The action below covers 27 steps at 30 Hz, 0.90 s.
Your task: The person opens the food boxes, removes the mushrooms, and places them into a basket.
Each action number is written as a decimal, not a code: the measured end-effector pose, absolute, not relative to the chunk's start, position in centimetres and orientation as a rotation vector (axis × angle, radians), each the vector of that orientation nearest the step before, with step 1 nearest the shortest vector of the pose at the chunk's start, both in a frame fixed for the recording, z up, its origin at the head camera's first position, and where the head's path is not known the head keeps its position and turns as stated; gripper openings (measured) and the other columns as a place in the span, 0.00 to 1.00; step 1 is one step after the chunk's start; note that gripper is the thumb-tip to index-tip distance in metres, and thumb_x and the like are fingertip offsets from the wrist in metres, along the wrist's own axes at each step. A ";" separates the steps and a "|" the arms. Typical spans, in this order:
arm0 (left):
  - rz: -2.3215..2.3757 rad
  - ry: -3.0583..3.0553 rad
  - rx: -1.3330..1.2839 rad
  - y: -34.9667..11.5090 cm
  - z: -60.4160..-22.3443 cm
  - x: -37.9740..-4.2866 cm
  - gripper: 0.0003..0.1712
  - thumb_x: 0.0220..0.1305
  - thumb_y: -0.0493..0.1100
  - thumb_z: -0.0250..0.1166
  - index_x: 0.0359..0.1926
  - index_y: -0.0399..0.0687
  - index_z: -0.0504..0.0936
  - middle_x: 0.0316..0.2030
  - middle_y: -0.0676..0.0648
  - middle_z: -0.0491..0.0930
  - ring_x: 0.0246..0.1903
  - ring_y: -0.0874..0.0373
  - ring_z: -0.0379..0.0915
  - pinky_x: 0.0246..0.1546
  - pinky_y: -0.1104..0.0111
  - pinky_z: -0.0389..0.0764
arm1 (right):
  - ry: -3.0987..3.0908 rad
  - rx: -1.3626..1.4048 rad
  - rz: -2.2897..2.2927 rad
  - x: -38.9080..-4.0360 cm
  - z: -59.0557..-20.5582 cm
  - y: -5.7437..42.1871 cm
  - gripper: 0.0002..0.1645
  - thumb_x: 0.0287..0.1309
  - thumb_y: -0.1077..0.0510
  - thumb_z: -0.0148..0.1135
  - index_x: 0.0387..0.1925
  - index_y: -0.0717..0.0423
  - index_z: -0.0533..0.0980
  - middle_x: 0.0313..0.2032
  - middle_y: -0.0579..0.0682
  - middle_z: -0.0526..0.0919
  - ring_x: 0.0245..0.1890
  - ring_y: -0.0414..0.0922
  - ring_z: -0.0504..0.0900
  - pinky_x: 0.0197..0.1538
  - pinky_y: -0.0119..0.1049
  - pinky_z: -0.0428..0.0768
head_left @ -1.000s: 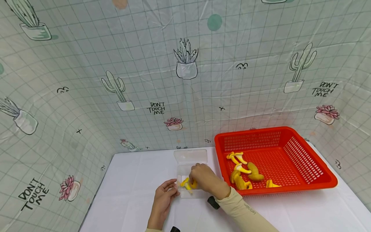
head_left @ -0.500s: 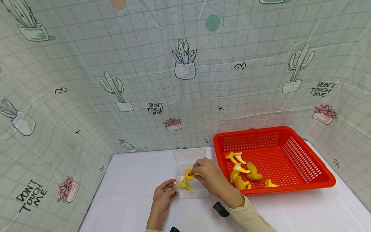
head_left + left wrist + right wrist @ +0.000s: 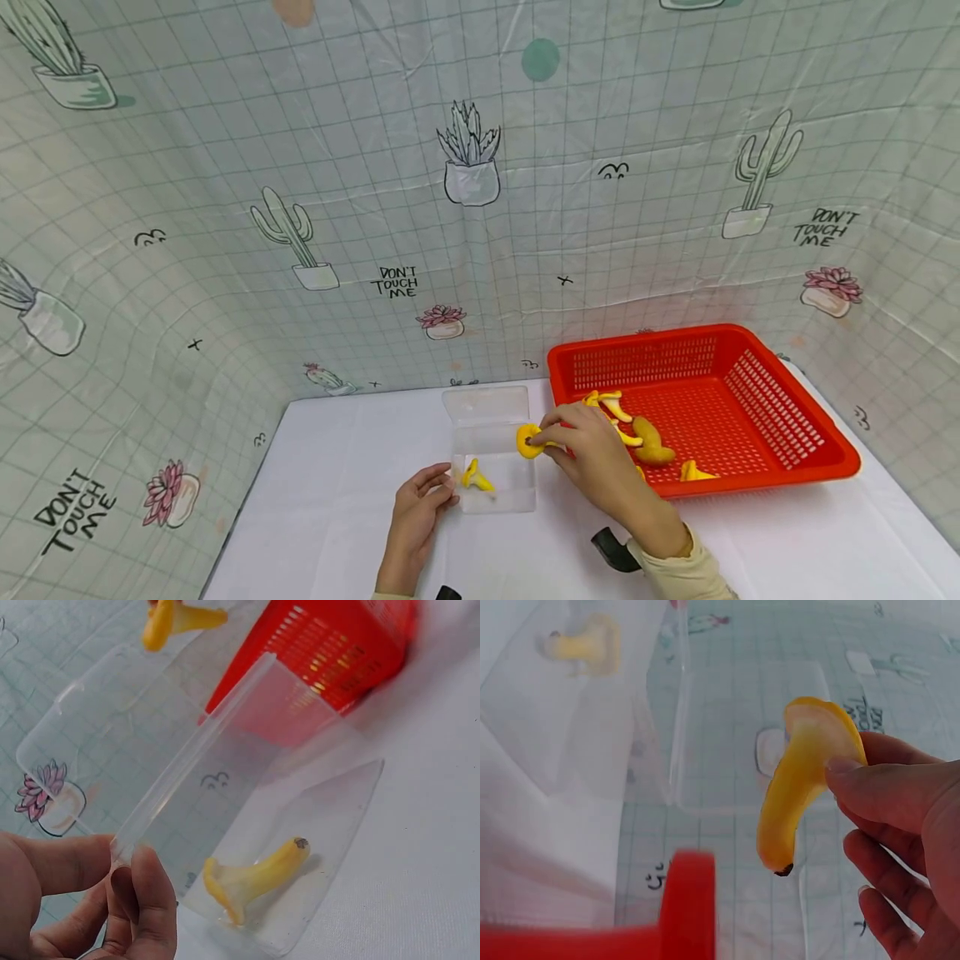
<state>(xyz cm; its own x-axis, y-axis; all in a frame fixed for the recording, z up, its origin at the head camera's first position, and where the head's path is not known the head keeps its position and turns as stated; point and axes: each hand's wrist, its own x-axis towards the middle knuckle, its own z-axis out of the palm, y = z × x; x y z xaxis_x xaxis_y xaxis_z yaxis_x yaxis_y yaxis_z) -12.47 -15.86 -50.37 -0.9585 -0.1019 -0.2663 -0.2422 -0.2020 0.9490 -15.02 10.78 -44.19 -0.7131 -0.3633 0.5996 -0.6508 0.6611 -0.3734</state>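
A clear plastic box point(image 3: 516, 487) stands on the white table with its hinged lid point(image 3: 486, 405) up at the back. Inside lies one yellow mushroom point(image 3: 259, 879), seen through the wall in the left wrist view. My left hand point(image 3: 416, 510) pinches the box's left rim between thumb and fingers. Over the box's right side, my right hand point(image 3: 600, 462) holds a second yellow mushroom point(image 3: 799, 784) by its cap, the stem hanging down in the right wrist view. To the right is a red basket point(image 3: 843, 458), partly covered by the right hand.
Several yellow mushrooms point(image 3: 615, 406) lie in the basket's left part, beside brownish-yellow curved pieces point(image 3: 651, 443). One more yellow mushroom point(image 3: 696, 472) sits near its front wall. A patterned curtain point(image 3: 480, 250) hangs behind the table.
My right hand has lifted a mushroom out of the box and carried it right, toward the basket. The left hand stays at the box's rim. The other mushroom remains inside.
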 end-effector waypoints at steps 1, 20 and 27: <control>2.327 1.927 -0.413 -15.9 -50.3 -12.5 0.22 0.71 0.25 0.61 0.63 0.20 0.73 0.42 0.48 0.76 0.37 0.62 0.74 0.39 0.74 0.85 | -2.382 0.787 0.803 -15.0 -44.2 11.2 0.20 0.39 0.69 0.87 0.33 0.46 0.91 0.38 0.42 0.85 0.45 0.45 0.82 0.54 0.50 0.82; 2.313 1.966 -0.420 -15.9 -49.8 -12.5 0.24 0.70 0.24 0.63 0.64 0.20 0.73 0.45 0.43 0.75 0.38 0.61 0.74 0.39 0.74 0.85 | -2.325 0.601 0.731 -14.9 -45.2 18.1 0.25 0.32 0.77 0.85 0.34 0.52 0.90 0.39 0.47 0.86 0.42 0.50 0.81 0.46 0.52 0.76; 2.310 1.968 -0.426 -15.9 -49.8 -12.3 0.23 0.70 0.24 0.63 0.64 0.20 0.74 0.44 0.44 0.75 0.38 0.60 0.74 0.39 0.74 0.85 | -2.420 0.492 0.732 -14.9 -45.9 19.5 0.21 0.38 0.76 0.83 0.34 0.54 0.90 0.39 0.49 0.86 0.44 0.54 0.81 0.46 0.54 0.75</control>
<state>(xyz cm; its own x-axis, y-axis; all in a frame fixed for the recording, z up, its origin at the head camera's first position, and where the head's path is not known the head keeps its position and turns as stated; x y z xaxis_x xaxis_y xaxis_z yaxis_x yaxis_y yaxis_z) -12.27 -15.85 -49.80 -0.9584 -0.1202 -0.2587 -0.2363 -0.1736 0.9560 -14.89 19.50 -45.90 -0.7766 -0.1784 0.6042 -0.4833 0.7838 -0.3899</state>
